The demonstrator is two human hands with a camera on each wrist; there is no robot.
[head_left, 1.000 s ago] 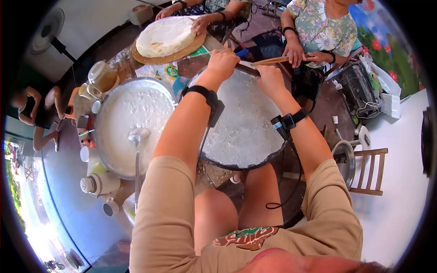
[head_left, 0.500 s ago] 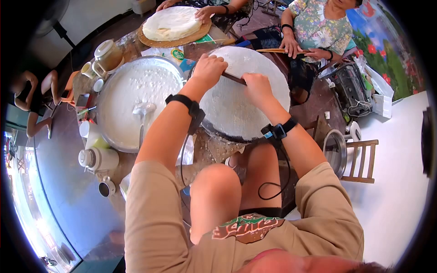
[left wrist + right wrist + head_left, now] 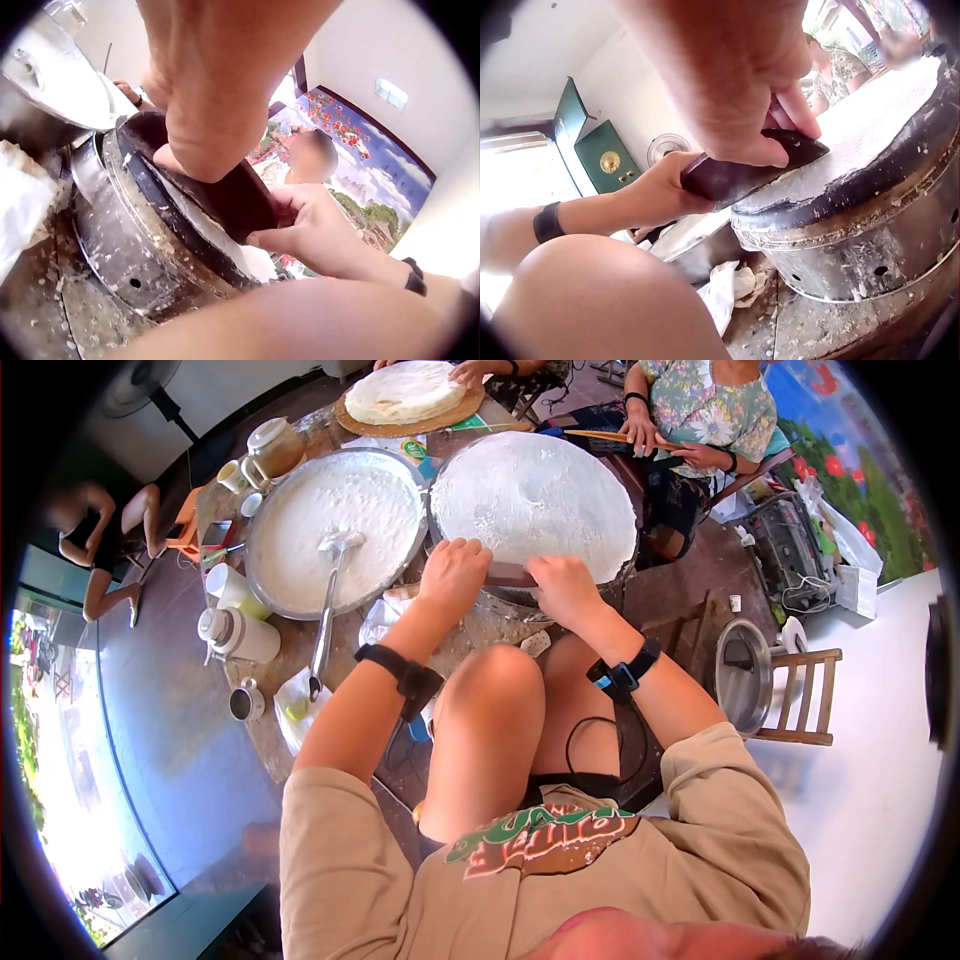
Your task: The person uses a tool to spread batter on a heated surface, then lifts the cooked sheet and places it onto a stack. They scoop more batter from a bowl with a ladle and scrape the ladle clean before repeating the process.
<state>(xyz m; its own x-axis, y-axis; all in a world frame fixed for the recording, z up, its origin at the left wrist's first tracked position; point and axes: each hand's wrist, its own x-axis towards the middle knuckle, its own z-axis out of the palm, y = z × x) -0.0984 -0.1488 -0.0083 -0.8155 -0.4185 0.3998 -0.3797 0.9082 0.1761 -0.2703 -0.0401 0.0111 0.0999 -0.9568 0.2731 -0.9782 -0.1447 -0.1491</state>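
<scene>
Left hand [image 3: 455,582] and right hand [image 3: 565,592] each pinch one end of dark scraper [image 3: 511,574], fingers and thumbs closed on it. Scraper sits tilted at the near rim of round griddle [image 3: 535,500], whose top bears a thin white layer. Left of griddle: wide bowl [image 3: 251,565] of white batter, ladle [image 3: 329,605] resting in it. Farther: pale round stack [image 3: 405,392] on woven tray [image 3: 440,424].

No txt legible; ltrs on shirt [image 3: 590,890] & green-white pkt [image 3: 412,448] unclear

Wht thermos [image 3: 240,637] nr mug [image 3: 246,701]
</scene>
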